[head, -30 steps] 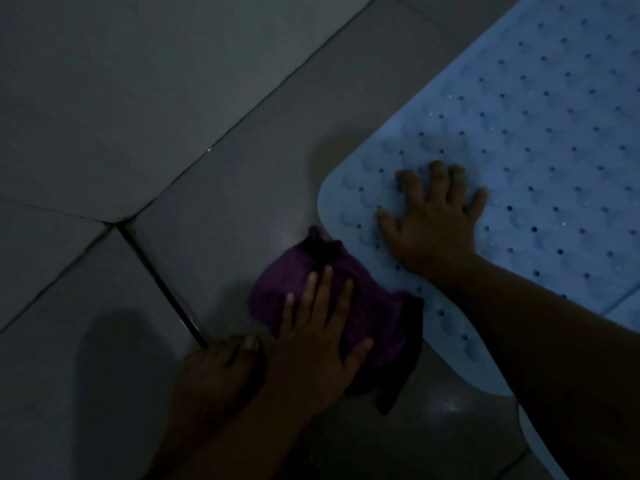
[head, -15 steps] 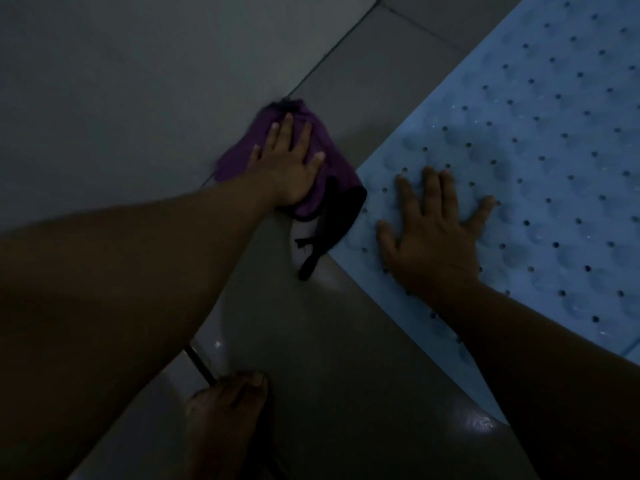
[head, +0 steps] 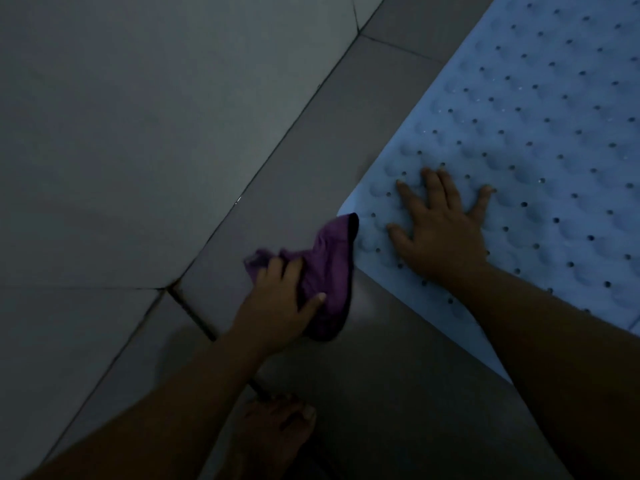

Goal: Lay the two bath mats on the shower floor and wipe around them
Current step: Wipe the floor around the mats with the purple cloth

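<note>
wall: pale tile, fills upper left, meets floor along a diagonal grout line.
floor: grey tile, dim light, glossy patch just below the cloth; looks damp, cannot confirm.
mat: pale blue, perforated and dimpled, lying flat on floor at right; near edge runs diagonally beside the cloth. Sliver of pale blue at far right edge, possibly the second mat, too little shown to tell.
right hand: flat on mat near its left corner, fingers spread wide and straight, pressing down, gripping nothing.
left hand: on top of the cloth, fingers bent over it, thumb out to the right; pressing it to the floor.
cloth: purple with dark trim, bunched, on floor strip between wall and mat; far tip touching or just overlapping mat edge, blurred.
foot: bare, bottom centre, on floor, well apart from cloth.
step: wiping, judged; mat in view already laid, floor strip beside mat corner in work.
progress: laying likely done, wipe part-way; rest of perimeter out of view.
next: run cloth on along mat edge, staying on bare floor; hold mat pinned so the edge does not lift or slide.
</note>
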